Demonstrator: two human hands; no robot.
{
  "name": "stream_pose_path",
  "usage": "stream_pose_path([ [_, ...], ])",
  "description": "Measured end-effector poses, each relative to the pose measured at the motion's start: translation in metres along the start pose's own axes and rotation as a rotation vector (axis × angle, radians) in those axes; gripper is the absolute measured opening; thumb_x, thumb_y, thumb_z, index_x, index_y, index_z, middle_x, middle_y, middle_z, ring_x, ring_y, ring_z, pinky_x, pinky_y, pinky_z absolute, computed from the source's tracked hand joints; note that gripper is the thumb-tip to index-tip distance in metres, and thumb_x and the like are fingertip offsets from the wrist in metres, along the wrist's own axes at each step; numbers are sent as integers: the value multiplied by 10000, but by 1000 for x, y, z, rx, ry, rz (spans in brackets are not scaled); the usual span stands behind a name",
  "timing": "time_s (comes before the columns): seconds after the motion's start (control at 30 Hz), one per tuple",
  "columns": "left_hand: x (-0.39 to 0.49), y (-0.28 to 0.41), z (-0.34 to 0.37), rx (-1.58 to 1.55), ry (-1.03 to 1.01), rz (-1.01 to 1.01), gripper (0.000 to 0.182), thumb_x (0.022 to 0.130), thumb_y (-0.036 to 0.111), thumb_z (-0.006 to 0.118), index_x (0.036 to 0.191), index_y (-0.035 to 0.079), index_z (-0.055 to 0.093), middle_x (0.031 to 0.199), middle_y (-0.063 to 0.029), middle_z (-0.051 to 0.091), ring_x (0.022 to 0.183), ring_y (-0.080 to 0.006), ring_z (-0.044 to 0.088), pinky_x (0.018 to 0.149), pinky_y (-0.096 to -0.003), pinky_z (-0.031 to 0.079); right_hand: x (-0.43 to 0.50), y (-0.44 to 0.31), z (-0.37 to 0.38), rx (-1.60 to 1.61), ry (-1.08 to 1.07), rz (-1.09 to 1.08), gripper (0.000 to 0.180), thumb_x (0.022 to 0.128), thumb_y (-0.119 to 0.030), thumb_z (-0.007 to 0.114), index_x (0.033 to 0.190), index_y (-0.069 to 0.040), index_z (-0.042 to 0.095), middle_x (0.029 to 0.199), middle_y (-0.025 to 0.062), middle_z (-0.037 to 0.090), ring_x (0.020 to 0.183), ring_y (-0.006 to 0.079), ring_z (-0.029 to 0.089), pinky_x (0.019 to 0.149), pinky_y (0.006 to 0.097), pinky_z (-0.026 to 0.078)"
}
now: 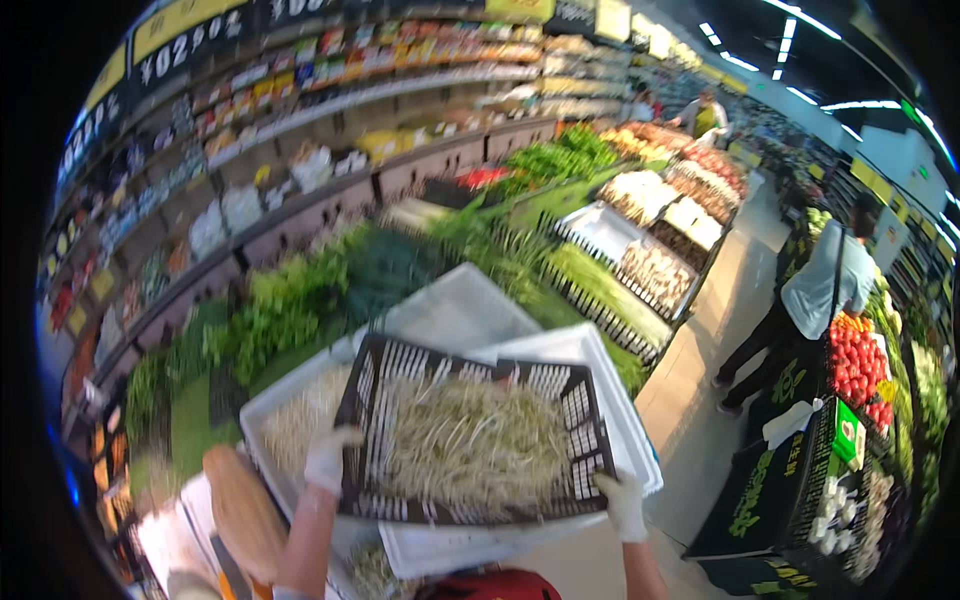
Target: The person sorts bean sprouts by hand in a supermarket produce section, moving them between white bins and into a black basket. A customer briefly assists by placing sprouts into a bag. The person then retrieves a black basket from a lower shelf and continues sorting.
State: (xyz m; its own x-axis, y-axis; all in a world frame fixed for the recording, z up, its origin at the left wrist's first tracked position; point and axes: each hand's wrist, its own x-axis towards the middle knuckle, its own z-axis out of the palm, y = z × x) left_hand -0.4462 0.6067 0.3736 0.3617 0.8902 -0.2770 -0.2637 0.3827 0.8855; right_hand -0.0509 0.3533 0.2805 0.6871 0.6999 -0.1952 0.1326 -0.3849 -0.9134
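Note:
A black plastic crate (472, 517) of pale green bean sprouts (472, 442) is held level before me. My left hand (330, 459), in a white glove, grips its left side; my right hand (624, 501), gloved too, holds the lower right corner. Beneath and around the crate are white plastic trays (622, 405), one of them jutting out at the right. Another white tray at the left holds pale sprouts (300, 420). More sprouts (375, 570) show below the crate, between my left forearm and the white tray.
A tan squash (240, 510) and a knife (229, 566) lie at lower left. Leafy greens (277, 307) and crates of mushrooms (656, 274) stand beyond. Shelves line the left. Across the aisle a person (829, 277) stands beside tomatoes (855, 364); another person (703, 116) is farther back.

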Motion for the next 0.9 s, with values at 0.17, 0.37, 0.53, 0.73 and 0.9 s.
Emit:
stream_pose_path([
  [0.17, -7, 17, 11, 235, -77, 98, 585, 690, -48, 566, 1276, -49, 562, 1020, -107, 695, 820, -210, 663, 745, -294, 538, 3, -3, 0, 373, 99, 17, 298, 764, -90, 694, 1009, 80, 700, 847, 124, 709, 717, 192, 656, 714, 301, 524],
  [0.37, 8, 43, 1, 180, -91, -12, 586, 666, -70, 589, 1251, -56, 565, 986, -129, 675, 732, -225, 643, 667, -289, 542, 13, -13, 3, 422, 64, 168, 267, 773, -47, 659, 987, 105, 705, 892, 149, 723, 740, 181, 674, 745, 294, 538],
  [0.53, 4, 39, 2, 80, -117, 128, 561, 686, -76, 556, 1245, -38, 565, 1034, -88, 677, 858, -191, 645, 797, -305, 537, -1, -21, 19, 329, -40, -121, 286, 809, -124, 681, 1018, 71, 699, 887, 102, 715, 772, 151, 631, 732, 291, 494],
  [0.73, 1, 43, 2, 121, -181, 84, 695, 658, -75, 553, 1350, -32, 503, 1137, -102, 653, 933, -211, 628, 850, -314, 528, 9, -9, 7, 451, 51, -15, 245, 761, -55, 673, 962, 82, 708, 846, 123, 718, 719, 184, 675, 692, 304, 536],
  [0.9, 8, 51, -4, -63, -202, 61, 595, 700, -67, 551, 1294, -51, 527, 1065, -123, 672, 838, -231, 654, 786, -321, 542, 20, 1, 8, 43, 15, -96, 292, 754, -139, 712, 964, 64, 723, 826, 97, 715, 687, 173, 639, 695, 302, 515],
])
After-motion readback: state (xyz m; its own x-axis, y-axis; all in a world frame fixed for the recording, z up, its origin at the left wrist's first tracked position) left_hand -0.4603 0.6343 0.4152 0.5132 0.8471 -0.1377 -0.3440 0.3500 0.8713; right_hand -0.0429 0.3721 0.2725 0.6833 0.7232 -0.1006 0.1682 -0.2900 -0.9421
